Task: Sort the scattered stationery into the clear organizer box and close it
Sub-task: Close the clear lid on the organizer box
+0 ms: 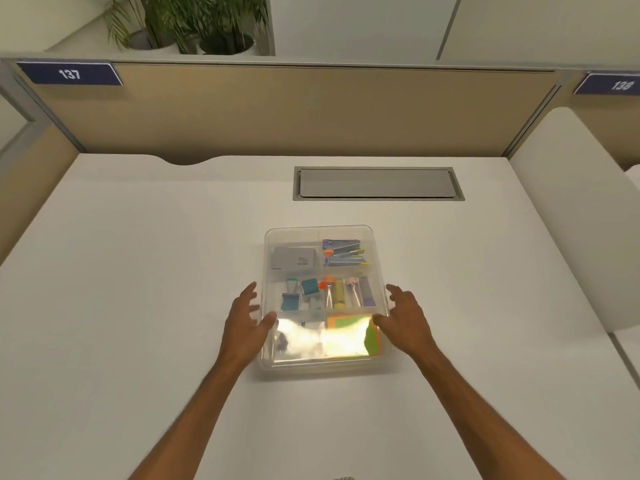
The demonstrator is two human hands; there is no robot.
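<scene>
Clear box (292, 237) noted on white worktop (138, 271), stationery (343, 252) sorted inside. Left hand (244, 323) is held at box's left side, right hand (407, 317) at its right. Fingers are spread, nothing gripped; thumbs are laid on lid (311, 344).

Clear glossy plastic organizer box (379, 258), its lid glaring; matt smooth white desk (138, 271); brushed grey metal hatch (377, 183).
</scene>
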